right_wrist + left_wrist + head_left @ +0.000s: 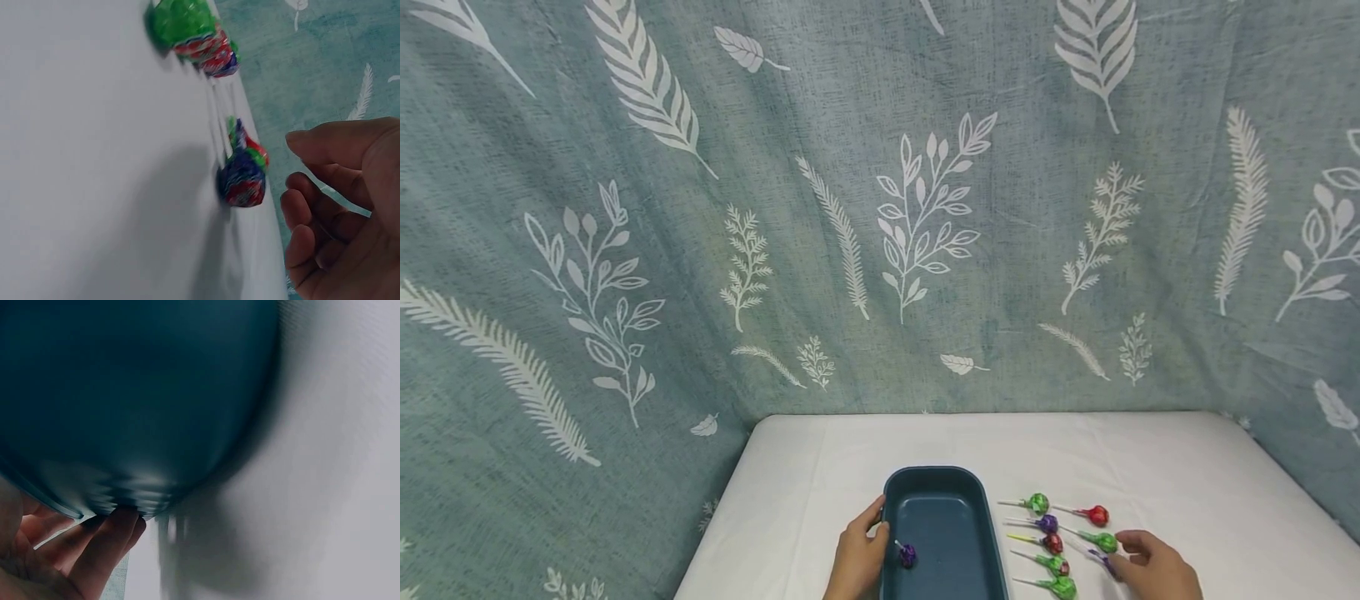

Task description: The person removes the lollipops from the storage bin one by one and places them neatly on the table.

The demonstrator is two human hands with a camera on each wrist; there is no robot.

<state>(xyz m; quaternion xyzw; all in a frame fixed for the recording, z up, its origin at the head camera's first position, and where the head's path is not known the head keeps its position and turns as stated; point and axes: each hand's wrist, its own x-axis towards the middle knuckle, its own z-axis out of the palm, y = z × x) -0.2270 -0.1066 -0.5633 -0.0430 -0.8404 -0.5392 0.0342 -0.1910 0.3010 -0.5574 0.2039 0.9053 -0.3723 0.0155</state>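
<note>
My left hand (857,550) holds a dark blue tray (943,488) by its left side. In the left wrist view, its fingers (103,550) lie against the outside of the tray's wall. One purple-wrapped lollipop (907,556) lies inside the tray, near the left wall. Over at the right, my right hand (1153,567) hovers beside a purple lollipop (1103,562), which shows dark blue and red in the right wrist view. There its loosely bent fingers (300,209) are apart from that lollipop's wrapped head (244,184), with nothing between them. A green lollipop (1101,541) lies just beyond it.
Right of the tray, several lollipops form a column, among them a green one (1038,503), a purple one (1047,524) and a dark red one (1052,544). A red lollipop (1098,516) lies farther back. White cloth (820,467) covers the table; a leaf-patterned curtain (1000,250) hangs behind.
</note>
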